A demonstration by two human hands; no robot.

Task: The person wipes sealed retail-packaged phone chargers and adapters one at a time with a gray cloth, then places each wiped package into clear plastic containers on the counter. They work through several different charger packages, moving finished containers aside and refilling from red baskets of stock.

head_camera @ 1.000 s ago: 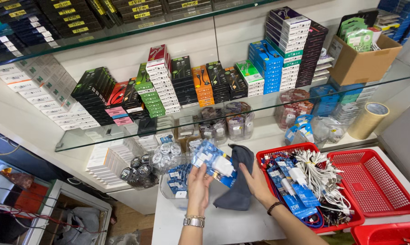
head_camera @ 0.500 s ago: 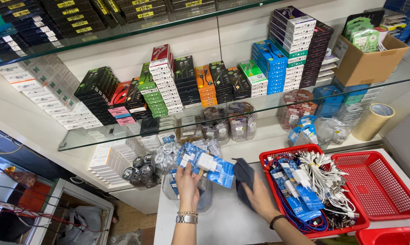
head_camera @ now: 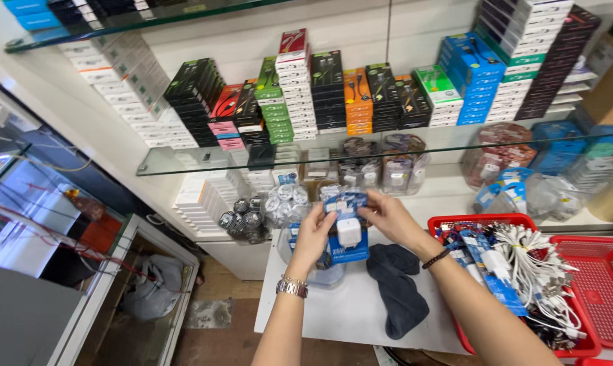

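A stack of blue-carded charger packs (head_camera: 347,227), the front one showing a white plug block under clear plastic, is held upright above the white surface (head_camera: 333,312), just in front of the lower glass shelf (head_camera: 320,159). The left hand (head_camera: 313,234) closes its grip on the stack's left edge, a metal watch (head_camera: 292,287) on its wrist; the right hand (head_camera: 391,218) grips the top and right edge, fingers curled over the cards, a dark bead bracelet (head_camera: 436,258) on that wrist. Below the packs sits a clear plastic tub (head_camera: 323,271), partly hidden by the hands. A dark grey cloth (head_camera: 398,288) lies crumpled on the surface just right of it. Further right, a red basket (head_camera: 482,220) holds white cables and more blue packs, with a second red basket (head_camera: 601,288) touching its side. Behind, shelves carry stacked boxes in black, green, orange and blue.
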